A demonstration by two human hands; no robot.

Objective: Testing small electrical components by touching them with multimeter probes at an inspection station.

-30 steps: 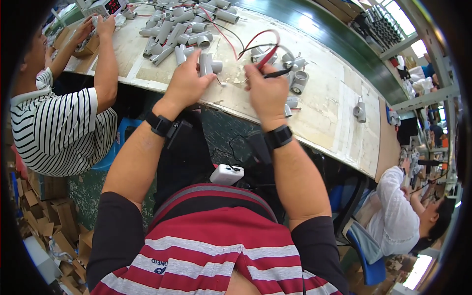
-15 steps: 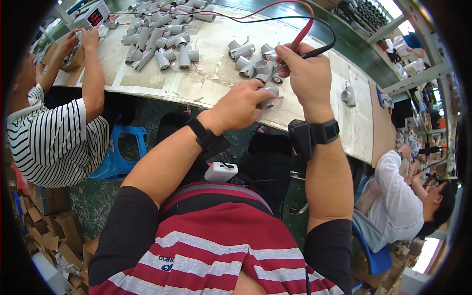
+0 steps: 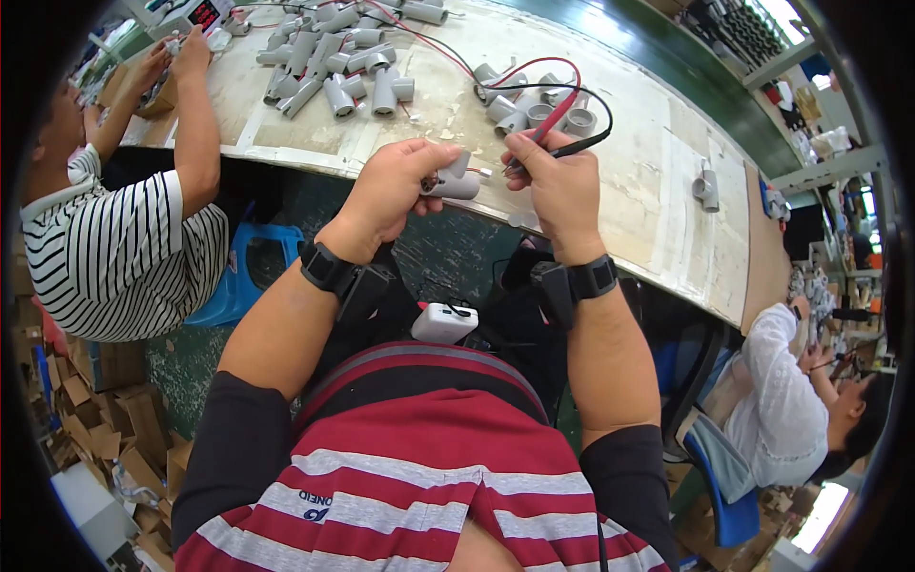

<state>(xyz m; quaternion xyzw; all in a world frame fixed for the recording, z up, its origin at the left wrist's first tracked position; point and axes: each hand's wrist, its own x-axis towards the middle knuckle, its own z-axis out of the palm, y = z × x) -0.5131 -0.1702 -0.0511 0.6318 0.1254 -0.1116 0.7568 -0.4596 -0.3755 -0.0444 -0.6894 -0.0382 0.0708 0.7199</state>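
Observation:
My left hand (image 3: pixel 386 186) grips a grey T-shaped pipe fitting (image 3: pixel 456 187) just over the table's near edge. A short thin wire sticks out of the fitting, ending in a small white connector (image 3: pixel 485 173) that points toward my other hand. My right hand (image 3: pixel 564 191) holds a red test probe (image 3: pixel 557 115) and a black test probe (image 3: pixel 583 144) together, pen-like. Their tips are close to the connector but look apart from it. Behind my hands lies a small group of similar grey fittings (image 3: pixel 513 122) on the table.
A large heap of grey fittings (image 3: pixel 329 57) covers the table's far left. One lone fitting (image 3: pixel 705 191) lies at right. The probe leads run back across the table toward a boxy instrument (image 3: pixel 202 14) with red digits. Co-workers sit at left and right. A blue stool (image 3: pixel 253 267) stands at left.
My left hand has lifted the fitting and drawn it left, turning it so the connector shows. My right hand has come nearer and lower with the probes, away from the small group of fittings.

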